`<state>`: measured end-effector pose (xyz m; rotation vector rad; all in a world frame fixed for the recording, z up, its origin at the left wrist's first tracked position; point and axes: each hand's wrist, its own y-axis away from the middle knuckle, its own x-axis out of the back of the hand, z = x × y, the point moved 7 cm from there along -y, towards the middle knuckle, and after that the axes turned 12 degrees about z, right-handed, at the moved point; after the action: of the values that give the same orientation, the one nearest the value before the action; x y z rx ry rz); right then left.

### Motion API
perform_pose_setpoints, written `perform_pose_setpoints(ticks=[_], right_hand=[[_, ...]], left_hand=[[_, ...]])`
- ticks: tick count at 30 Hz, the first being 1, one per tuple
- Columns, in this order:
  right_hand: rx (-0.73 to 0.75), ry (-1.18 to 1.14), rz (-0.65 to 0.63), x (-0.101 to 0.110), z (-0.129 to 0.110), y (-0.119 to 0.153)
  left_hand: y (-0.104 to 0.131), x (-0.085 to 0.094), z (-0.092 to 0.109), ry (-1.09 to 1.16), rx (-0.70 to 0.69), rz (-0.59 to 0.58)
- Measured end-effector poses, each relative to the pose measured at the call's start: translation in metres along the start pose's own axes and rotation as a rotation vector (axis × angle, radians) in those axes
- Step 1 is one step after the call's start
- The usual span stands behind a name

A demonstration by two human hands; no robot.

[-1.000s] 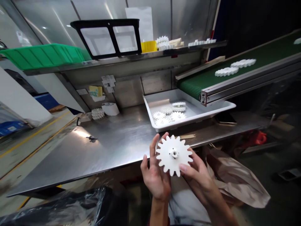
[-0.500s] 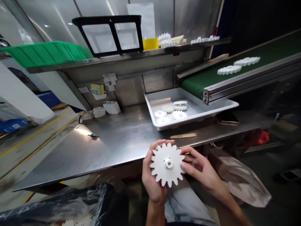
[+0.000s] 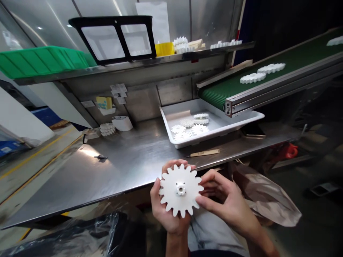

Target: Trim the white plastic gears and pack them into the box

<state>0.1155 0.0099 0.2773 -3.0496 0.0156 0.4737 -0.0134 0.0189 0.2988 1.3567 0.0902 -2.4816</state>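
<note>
A white toothed gear (image 3: 174, 194) with a small raised hub faces me, held off the table's front edge. My left hand (image 3: 166, 217) cups it from behind and from the left, its fingertips showing over the upper rim. At the right rim, my right hand (image 3: 227, 200) pinches the teeth between thumb and fingers. Beyond the gear lies a wooden-handled tool (image 3: 205, 153) on the steel table (image 3: 128, 164). Several more white gears (image 3: 200, 129) rest in the white tray (image 3: 179, 144) behind it.
A green conveyor belt (image 3: 214, 93) slopes down to the tray from the right, carrying white gears (image 3: 252, 78). On the shelf stand a green bin (image 3: 43, 62) and a black frame (image 3: 139, 57). A dark pointed piece (image 3: 101, 157) lies on the table's left; a plastic-lined container (image 3: 66, 235) sits below.
The whole view has shifted, with the scene sliding left. Both hands still hold the gear, which has turned slightly. Another gear has come into view at the belt's upper right.
</note>
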Motion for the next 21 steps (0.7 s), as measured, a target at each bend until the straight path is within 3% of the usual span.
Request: perform_pose_setpoints(ticks=[6, 15, 21], right_hand=[[0.320, 0.088, 0.030, 0.019, -0.031, 0.003], [0.488, 0.263, -0.107, 0.018, -0.042, 0.014], [0.656, 0.280, -0.040, 0.020, -0.052, 0.014]], left_hand=[[0.004, -0.005, 0.001, -0.011, 0.060, -0.037], [0.008, -0.007, -0.002, -0.170, 0.188, -0.122], [0.006, -0.007, -0.008, -0.156, 0.256, -0.111]])
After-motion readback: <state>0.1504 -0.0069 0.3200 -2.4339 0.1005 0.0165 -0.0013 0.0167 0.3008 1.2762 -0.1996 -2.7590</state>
